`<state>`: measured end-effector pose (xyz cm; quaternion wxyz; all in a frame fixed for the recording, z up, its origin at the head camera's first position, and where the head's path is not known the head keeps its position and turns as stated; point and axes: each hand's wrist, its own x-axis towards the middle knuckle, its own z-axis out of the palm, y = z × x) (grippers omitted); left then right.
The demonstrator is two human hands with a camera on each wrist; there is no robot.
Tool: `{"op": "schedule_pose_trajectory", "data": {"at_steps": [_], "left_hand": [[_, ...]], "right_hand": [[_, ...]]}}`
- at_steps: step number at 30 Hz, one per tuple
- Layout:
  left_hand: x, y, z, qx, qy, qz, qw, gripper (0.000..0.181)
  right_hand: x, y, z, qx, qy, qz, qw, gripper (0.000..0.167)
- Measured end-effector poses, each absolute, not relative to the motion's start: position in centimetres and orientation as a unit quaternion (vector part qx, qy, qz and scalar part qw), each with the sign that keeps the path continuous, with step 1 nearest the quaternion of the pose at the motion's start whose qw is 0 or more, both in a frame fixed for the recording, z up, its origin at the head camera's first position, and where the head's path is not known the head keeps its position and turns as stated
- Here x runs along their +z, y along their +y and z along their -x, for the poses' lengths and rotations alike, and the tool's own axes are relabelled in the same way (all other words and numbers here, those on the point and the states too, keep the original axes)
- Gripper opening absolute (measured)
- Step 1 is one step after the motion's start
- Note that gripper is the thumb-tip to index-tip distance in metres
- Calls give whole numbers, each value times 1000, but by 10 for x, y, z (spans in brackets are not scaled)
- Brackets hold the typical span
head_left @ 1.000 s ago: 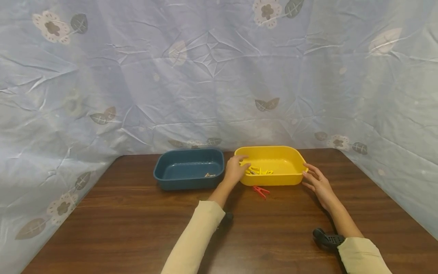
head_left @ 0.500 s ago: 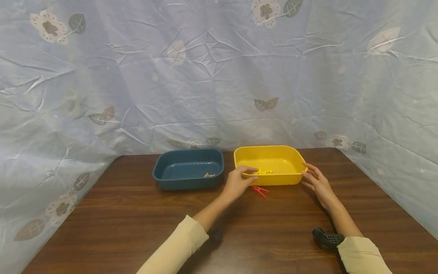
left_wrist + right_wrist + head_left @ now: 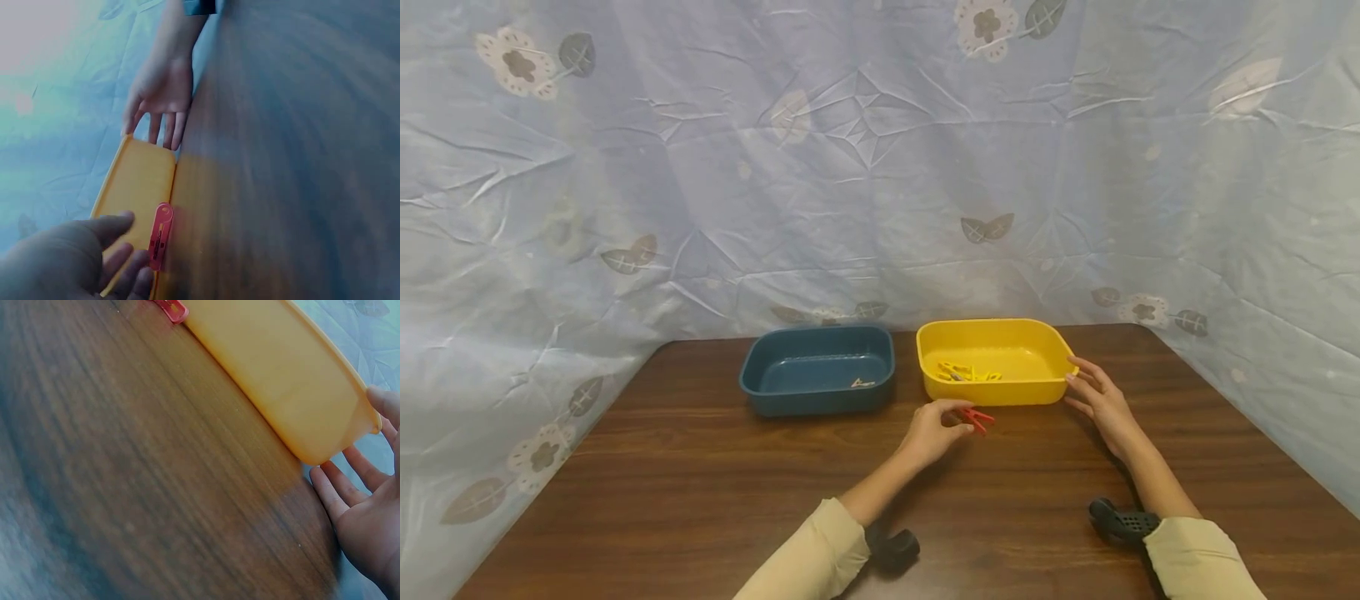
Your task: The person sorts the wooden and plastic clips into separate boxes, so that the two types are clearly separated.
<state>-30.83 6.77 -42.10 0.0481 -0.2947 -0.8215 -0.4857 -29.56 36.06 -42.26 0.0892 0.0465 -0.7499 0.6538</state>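
Note:
In the head view my left hand (image 3: 931, 435) reaches to a red clothespin (image 3: 979, 419) on the table in front of the yellow tray (image 3: 1000, 393). Its thumb and fingers are spread apart around one end of the clothespin (image 3: 161, 234); in the left wrist view a gap shows between thumb and clothespin. My right hand (image 3: 1102, 408) rests at the tray's right end, fingers fairly straight against the outer wall and the thumb at the rim, as the right wrist view also shows. Several yellow clothespins (image 3: 967, 375) lie inside the yellow tray, towards its left.
A dark blue tray (image 3: 816, 404) stands left of the yellow one, with a small pale item (image 3: 862, 383) in it. Both sit near the back edge of the brown wooden table (image 3: 700, 500). A floral curtain (image 3: 865, 208) hangs behind and at the sides.
My left hand has come out of the yellow tray over its front wall and down to the red clothespin. The right hand stays at the tray's end.

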Motion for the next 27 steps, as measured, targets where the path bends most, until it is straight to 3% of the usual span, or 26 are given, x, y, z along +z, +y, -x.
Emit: {"op": "schedule_pose_trajectory", "data": {"at_steps": [11, 21, 27], "left_hand": [[-426, 67, 310, -429, -840, 331, 34, 30], [-425, 69, 314, -404, -869, 279, 62, 38], [-427, 74, 316, -349, -898, 263, 51, 25]], "right_hand": [[-422, 361, 295, 653, -750, -50, 93, 57], [-421, 362, 295, 651, -752, -50, 91, 57], [-422, 361, 295, 658, -746, -49, 90, 57]]}}
